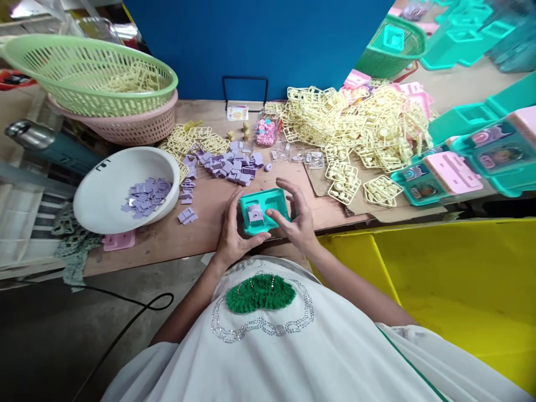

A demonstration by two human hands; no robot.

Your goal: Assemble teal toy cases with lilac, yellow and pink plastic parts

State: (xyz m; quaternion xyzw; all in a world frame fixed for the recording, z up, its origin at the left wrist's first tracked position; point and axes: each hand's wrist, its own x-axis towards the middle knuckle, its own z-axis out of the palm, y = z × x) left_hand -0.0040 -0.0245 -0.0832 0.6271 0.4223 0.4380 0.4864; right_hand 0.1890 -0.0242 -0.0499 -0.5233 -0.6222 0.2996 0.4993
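Note:
A teal plastic box (274, 196) is held at the table's front edge, with its hollow side facing up. My left hand (231, 234) is closed around its left side, thumb along the near edge. My right hand (299, 223) grips the right side, its thumb reaching over the rim into the hollow and its index finger raised at the far corner. A small lilac plastic part (254, 214) sits in the left part of the box, near the right thumb. Just beyond the box lies a heap of lilac pieces (234, 166).
At left, a white bowl (90, 195) holds lilac pieces, beside stacked baskets (125, 120) and a flask (50, 146). Cream part frames (377, 134) pile up at right, near teal and pink toy boxes (439, 176). A yellow bin (452, 268) stands below the table's right edge.

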